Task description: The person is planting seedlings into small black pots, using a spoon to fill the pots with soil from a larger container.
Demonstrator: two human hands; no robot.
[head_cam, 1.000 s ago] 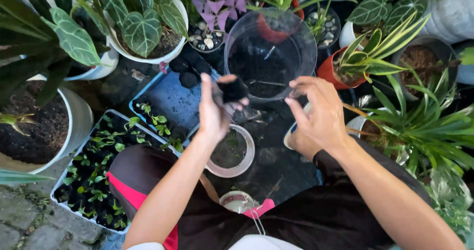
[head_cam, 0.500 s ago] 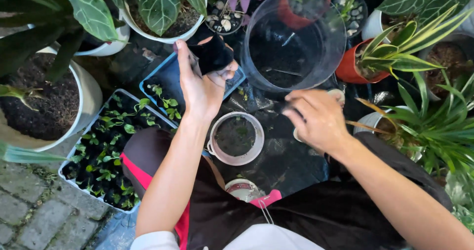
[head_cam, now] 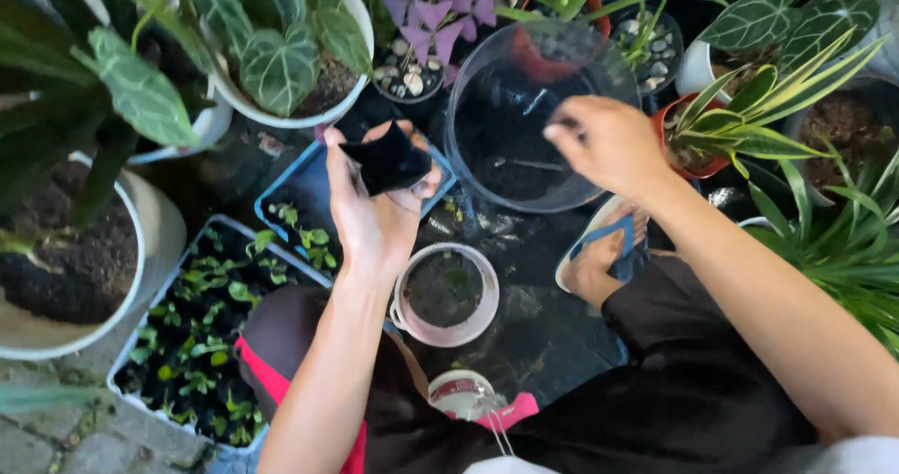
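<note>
My left hand [head_cam: 375, 214] is raised palm up and holds a small black square plastic pot [head_cam: 391, 158] between thumb and fingers. My right hand [head_cam: 611, 142] reaches over the rim of a large clear round bowl [head_cam: 468, 109] with dark soil in it; its fingers are pinched together, and what they hold is hidden. Below my left hand a small pale round container [head_cam: 444, 292] with dark contents stands on the ground. My foot in a blue sandal [head_cam: 609, 259] lies beside the bowl.
A blue tray of seedlings [head_cam: 300, 235] and a longer tray of small green plants [head_cam: 192, 343] lie at the left. Large white pots [head_cam: 56, 277] with big leaves, a purple-leaved plant [head_cam: 440, 1] and striped spiky plants [head_cam: 749, 123] ring the spot. A small lidded jar [head_cam: 464, 394] rests on my lap.
My left hand has lifted the black pot up from over the blue tray. My right hand has moved up from beside the bowl to reach into it.
</note>
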